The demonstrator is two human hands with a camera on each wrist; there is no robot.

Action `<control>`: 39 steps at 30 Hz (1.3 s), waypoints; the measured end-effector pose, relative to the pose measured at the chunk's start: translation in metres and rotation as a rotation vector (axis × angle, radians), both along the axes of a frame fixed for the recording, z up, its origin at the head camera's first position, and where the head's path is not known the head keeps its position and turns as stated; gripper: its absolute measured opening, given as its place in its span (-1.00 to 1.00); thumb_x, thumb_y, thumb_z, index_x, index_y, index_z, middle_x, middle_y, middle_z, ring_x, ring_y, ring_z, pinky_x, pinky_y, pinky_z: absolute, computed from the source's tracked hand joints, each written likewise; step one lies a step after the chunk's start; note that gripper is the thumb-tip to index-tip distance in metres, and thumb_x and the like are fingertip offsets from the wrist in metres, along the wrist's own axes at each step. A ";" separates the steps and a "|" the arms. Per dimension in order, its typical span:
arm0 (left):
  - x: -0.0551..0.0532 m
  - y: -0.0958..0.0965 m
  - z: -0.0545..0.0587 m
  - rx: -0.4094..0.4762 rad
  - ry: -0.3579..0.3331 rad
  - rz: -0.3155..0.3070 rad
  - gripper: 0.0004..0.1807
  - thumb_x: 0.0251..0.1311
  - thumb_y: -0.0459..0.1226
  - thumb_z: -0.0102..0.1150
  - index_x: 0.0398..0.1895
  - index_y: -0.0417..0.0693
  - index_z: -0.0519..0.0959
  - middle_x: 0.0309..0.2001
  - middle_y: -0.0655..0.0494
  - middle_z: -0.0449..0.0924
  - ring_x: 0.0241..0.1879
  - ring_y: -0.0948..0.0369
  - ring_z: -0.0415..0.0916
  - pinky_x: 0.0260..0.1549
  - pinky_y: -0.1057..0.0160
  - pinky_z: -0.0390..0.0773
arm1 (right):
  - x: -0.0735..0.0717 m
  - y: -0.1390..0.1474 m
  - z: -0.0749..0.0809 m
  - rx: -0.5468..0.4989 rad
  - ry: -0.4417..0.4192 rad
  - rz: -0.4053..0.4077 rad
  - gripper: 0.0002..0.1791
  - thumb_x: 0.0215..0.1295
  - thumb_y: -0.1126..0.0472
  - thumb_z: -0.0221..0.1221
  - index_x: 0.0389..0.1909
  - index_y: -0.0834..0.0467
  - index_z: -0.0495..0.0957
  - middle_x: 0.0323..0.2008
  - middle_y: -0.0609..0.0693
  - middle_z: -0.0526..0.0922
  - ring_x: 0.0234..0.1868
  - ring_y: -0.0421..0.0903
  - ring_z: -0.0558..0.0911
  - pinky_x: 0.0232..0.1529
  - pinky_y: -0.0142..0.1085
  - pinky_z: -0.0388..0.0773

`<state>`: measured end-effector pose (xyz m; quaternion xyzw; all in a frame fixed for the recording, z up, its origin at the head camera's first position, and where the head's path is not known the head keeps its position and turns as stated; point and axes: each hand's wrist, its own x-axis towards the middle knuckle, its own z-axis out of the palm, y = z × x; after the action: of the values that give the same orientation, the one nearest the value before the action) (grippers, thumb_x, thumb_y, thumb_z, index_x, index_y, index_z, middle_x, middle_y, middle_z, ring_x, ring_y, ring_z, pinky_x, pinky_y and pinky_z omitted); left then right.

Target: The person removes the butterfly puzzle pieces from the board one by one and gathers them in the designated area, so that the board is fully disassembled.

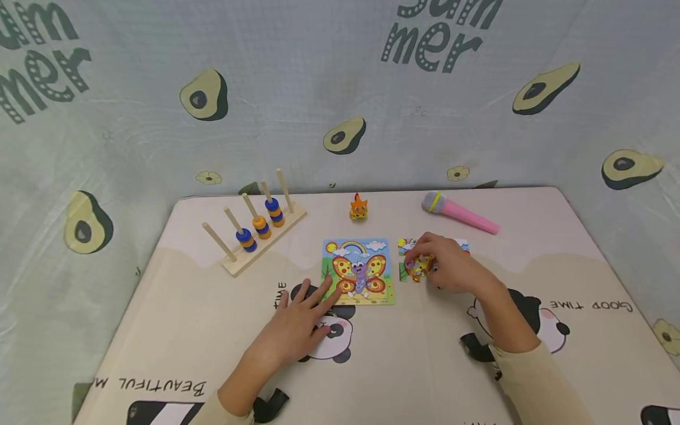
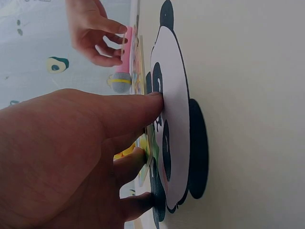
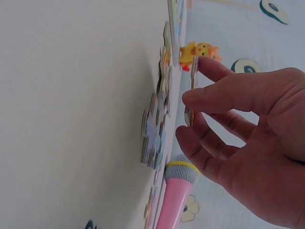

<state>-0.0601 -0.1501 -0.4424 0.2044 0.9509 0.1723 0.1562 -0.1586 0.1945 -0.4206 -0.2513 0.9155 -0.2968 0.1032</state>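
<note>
A square butterfly picture board (image 1: 382,260) lies flat at the middle of the table. My left hand (image 1: 297,330) rests with spread fingers at its lower left corner, index fingertip on the board's edge; the thumb lies over a printed panda. To the board's right, my right hand (image 1: 451,264) is held over a group of loose jigsaw pieces (image 1: 404,243). In the right wrist view it pinches a thin jigsaw piece (image 3: 193,71), seen edge-on, between thumb and fingers. Several other pieces (image 3: 152,129) lie stacked unevenly on the table beside it, partly covered by the hand in the head view.
A wooden peg stand (image 1: 236,265) with blue and orange rings stands at the back left. Behind the board sits a small orange toy figure (image 1: 358,208). A pink toy microphone (image 1: 467,216) lies at the back right, near the avocado-print curtain (image 1: 287,77).
</note>
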 end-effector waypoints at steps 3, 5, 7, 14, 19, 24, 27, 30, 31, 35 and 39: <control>0.000 0.000 0.000 0.000 0.009 -0.003 -0.26 0.46 -0.04 0.21 0.65 0.26 0.20 0.69 0.13 0.01 0.65 -0.24 -0.10 0.44 -0.54 -0.04 | 0.001 0.005 0.000 0.001 0.002 -0.015 -0.40 -0.06 0.64 0.11 -0.08 0.06 0.77 -0.04 -0.02 0.61 -0.10 -0.03 0.60 -0.14 -0.15 0.61; 0.000 0.000 0.001 0.003 0.010 -0.005 -0.25 0.45 -0.04 0.21 0.65 0.26 0.20 0.69 0.12 0.01 0.65 -0.24 -0.09 0.44 -0.54 -0.04 | 0.003 0.009 0.000 0.010 0.009 -0.025 -0.42 -0.07 0.64 0.13 -0.10 0.05 0.77 -0.04 -0.01 0.61 -0.08 -0.02 0.59 -0.15 -0.16 0.59; 0.000 0.000 0.002 0.004 0.006 -0.005 -0.25 0.45 -0.04 0.21 0.65 0.26 0.20 0.69 0.12 0.01 0.65 -0.24 -0.09 0.44 -0.54 -0.04 | 0.004 0.012 0.000 0.019 0.015 -0.035 -0.42 -0.07 0.64 0.14 -0.11 0.04 0.77 -0.05 0.00 0.60 -0.07 -0.01 0.59 -0.16 -0.17 0.57; 0.000 -0.001 0.002 0.000 -0.012 0.008 -0.26 0.46 -0.04 0.21 0.65 0.29 0.19 0.70 0.16 -0.02 0.66 -0.22 -0.14 0.46 -0.53 -0.07 | 0.009 0.026 0.000 0.029 0.041 -0.066 -0.40 -0.07 0.64 0.08 -0.13 0.03 0.78 -0.07 -0.03 0.61 -0.10 -0.03 0.58 -0.10 -0.14 0.59; 0.001 -0.001 0.001 0.002 -0.010 0.011 -0.26 0.45 -0.04 0.21 0.64 0.28 0.21 0.69 0.15 0.00 0.66 -0.22 -0.13 0.46 -0.53 -0.07 | 0.011 0.036 0.000 0.039 0.058 -0.073 -0.39 -0.06 0.65 0.04 -0.14 0.03 0.78 -0.08 -0.03 0.62 -0.12 -0.05 0.58 -0.11 -0.18 0.59; 0.002 0.000 0.003 0.011 -0.010 0.014 -0.27 0.45 -0.05 0.22 0.64 0.27 0.22 0.69 0.14 0.02 0.66 -0.22 -0.12 0.45 -0.53 -0.07 | 0.013 0.045 0.001 0.034 0.053 -0.085 -0.39 -0.09 0.66 0.03 -0.15 0.05 0.77 -0.11 -0.03 0.63 -0.14 -0.06 0.58 -0.15 -0.23 0.57; 0.002 0.000 0.003 0.014 -0.009 0.015 -0.27 0.45 -0.05 0.22 0.63 0.27 0.22 0.69 0.14 0.02 0.66 -0.22 -0.12 0.46 -0.53 -0.07 | 0.013 0.050 0.001 0.040 0.044 -0.097 -0.40 -0.10 0.65 0.04 -0.15 0.06 0.77 -0.12 -0.03 0.63 -0.15 -0.06 0.57 -0.19 -0.27 0.55; 0.002 0.000 0.002 0.011 -0.003 0.013 -0.27 0.45 -0.05 0.22 0.63 0.26 0.22 0.69 0.14 0.02 0.66 -0.22 -0.12 0.46 -0.53 -0.07 | 0.013 0.055 0.000 0.045 0.039 -0.107 -0.41 -0.10 0.65 0.06 -0.15 0.08 0.76 -0.13 -0.02 0.64 -0.19 -0.07 0.56 -0.24 -0.31 0.53; 0.002 0.000 0.002 0.010 -0.001 0.012 -0.27 0.45 -0.05 0.22 0.63 0.26 0.22 0.69 0.14 0.02 0.66 -0.22 -0.12 0.46 -0.53 -0.06 | 0.013 0.056 0.000 0.046 0.039 -0.109 -0.42 -0.10 0.66 0.07 -0.15 0.09 0.76 -0.13 -0.02 0.64 -0.21 -0.08 0.55 -0.26 -0.32 0.52; 0.002 0.000 0.002 0.012 0.006 0.008 -0.27 0.45 -0.05 0.22 0.63 0.26 0.23 0.69 0.13 0.03 0.66 -0.23 -0.10 0.45 -0.53 -0.05 | 0.013 0.062 -0.002 0.048 0.044 -0.113 -0.41 -0.13 0.67 0.05 -0.16 0.10 0.76 -0.14 -0.02 0.65 -0.25 -0.10 0.55 -0.29 -0.35 0.50; 0.002 0.000 0.002 0.011 0.009 0.008 -0.27 0.45 -0.05 0.22 0.63 0.25 0.23 0.69 0.13 0.03 0.65 -0.24 -0.10 0.44 -0.54 -0.05 | 0.014 0.064 -0.002 0.050 0.042 -0.113 -0.42 -0.14 0.66 0.07 -0.17 0.10 0.76 -0.14 -0.02 0.64 -0.27 -0.11 0.55 -0.31 -0.35 0.50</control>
<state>-0.0584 -0.1496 -0.4406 0.2022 0.9514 0.1772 0.1501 -0.1450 0.2589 -0.4227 -0.2026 0.9372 -0.2741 0.0734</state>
